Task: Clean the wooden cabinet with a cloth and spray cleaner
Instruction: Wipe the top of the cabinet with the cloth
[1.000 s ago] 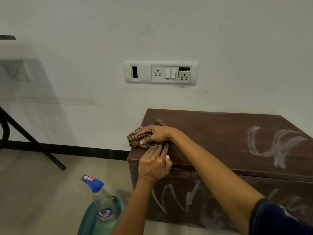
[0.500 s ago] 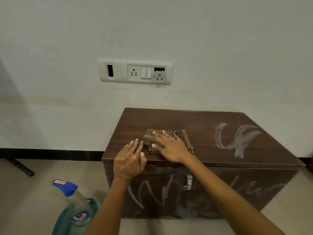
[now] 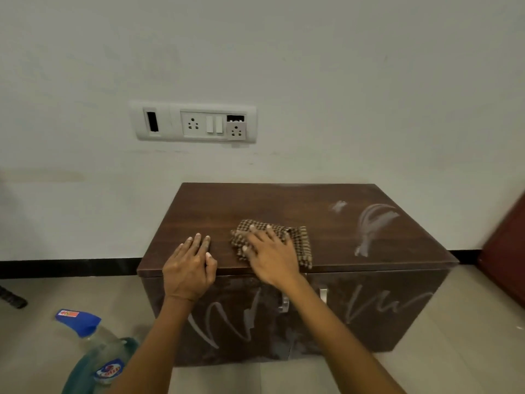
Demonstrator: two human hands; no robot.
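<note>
A low dark wooden cabinet [image 3: 326, 200] stands against the wall, with white smears on the right of its top and across its front doors. A brown checked cloth [image 3: 297, 240] lies near the front middle of the top. My right hand [image 3: 270, 255] presses flat on the cloth, fingers spread. To its left, my left hand [image 3: 189, 268] rests flat on the bare top at the front edge, holding nothing. A clear spray bottle [image 3: 105, 345] with a blue nozzle stands on the floor at the lower left.
A white switch and socket panel [image 3: 193, 122] is on the wall above the cabinet. A teal tub [image 3: 76, 373] sits behind the bottle. A dark red piece of furniture [image 3: 508, 251] stands at the right edge. A black stand foot [image 3: 11, 297] lies at far left.
My right hand has slid the cloth from the cabinet's left corner to the right, toward the middle of the top. My left hand stays at the front edge. The view has shifted right.
</note>
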